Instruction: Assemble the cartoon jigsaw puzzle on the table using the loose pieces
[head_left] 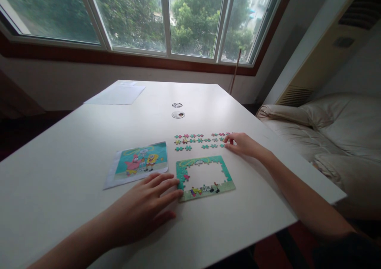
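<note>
A jigsaw puzzle (206, 196) lies on the white table, its border joined all round and its middle bare. My left hand (149, 205) is open and palm down, fingertips resting on the puzzle's left edge. Behind the puzzle, loose puzzle pieces (206, 140) are laid out in 3 rows. At the right end of these rows, my right hand (242, 144) is closed in a pinch, thumb and index finger on a small teal puzzle piece (222, 145). A printed picture sheet (142, 161) with cartoon figures lies left of the puzzle, close to my left hand.
Two round cut-outs (177, 115) sit in the middle of the table (74, 153). A white paper sheet (116, 94) lies at the far left corner. A cream leather sofa (342, 130) stands to the right, and a thin stick (235, 72) leans by the window.
</note>
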`<state>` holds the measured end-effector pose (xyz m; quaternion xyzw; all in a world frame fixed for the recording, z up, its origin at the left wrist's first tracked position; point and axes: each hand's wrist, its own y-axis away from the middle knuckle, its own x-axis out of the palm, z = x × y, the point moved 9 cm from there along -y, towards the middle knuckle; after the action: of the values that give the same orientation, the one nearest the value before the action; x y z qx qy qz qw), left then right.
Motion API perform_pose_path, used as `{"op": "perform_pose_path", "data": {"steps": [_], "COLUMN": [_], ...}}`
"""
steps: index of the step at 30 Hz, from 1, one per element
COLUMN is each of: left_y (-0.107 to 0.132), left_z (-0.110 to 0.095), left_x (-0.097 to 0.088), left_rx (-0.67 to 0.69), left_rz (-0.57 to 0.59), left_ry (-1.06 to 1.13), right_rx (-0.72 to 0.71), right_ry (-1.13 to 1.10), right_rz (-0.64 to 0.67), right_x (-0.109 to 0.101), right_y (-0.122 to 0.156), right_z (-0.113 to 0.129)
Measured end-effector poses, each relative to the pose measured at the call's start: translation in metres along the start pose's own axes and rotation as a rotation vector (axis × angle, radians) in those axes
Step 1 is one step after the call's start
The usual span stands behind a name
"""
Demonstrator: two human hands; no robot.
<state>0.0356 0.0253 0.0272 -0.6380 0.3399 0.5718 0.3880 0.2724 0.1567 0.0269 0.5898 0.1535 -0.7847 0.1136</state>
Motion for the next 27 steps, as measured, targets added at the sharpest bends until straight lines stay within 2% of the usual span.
{"op": "perform_pose_path", "data": {"steps": [11, 27], "left_y": [-0.0006, -0.0007], "left_z": [-0.0010, -0.0008], "left_x": [-0.0030, -0.0005], "left_rx": [-0.007, 0.003], "left_rz": [-0.031, -0.001], "left_ry": [0.036, 0.007], "right_rx": [0.021, -0.032], "right_ry": [0.008, -0.071], "right_rz": [0.035, 0.057], "right_x": [0.0052, 0.0052], "right_y": [-0.0015, -0.0011], "right_z": [-0.0033, 0.0000]}}
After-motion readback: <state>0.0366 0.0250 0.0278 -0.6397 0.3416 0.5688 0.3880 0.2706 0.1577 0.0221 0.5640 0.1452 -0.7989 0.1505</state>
